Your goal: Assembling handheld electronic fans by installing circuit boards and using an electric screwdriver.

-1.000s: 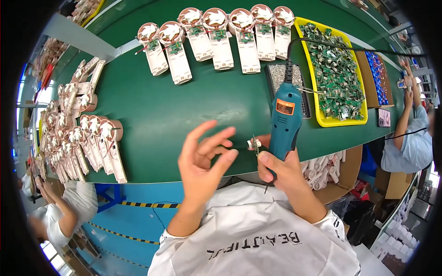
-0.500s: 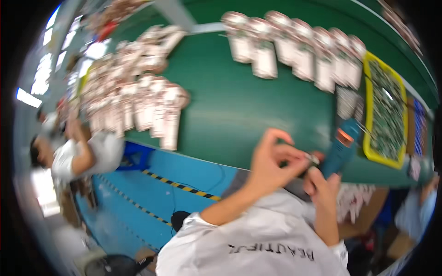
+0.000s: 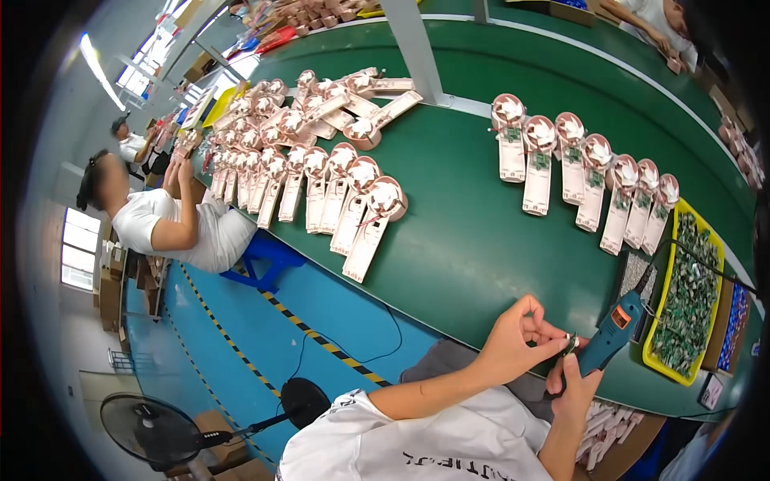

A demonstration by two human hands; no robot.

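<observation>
Closely pinched: a small green circuit board [image 3: 572, 345] at the fingertips

The board is held where the two hands meet above the near table edge. It is gripped by the thumb and forefinger of the left hand [image 3: 512, 343], pressed together, and is touched by the thumb of the right hand [image 3: 574, 391]. A teal power tool [image 3: 609, 330] is clasped in the right hand's palm, just right of the board. Farther right of the grip, a yellow tray [image 3: 667, 371] is heaped with circuit boards. Beyond the grip, pale fan units [image 3: 594, 188] are laid in a row.
</observation>
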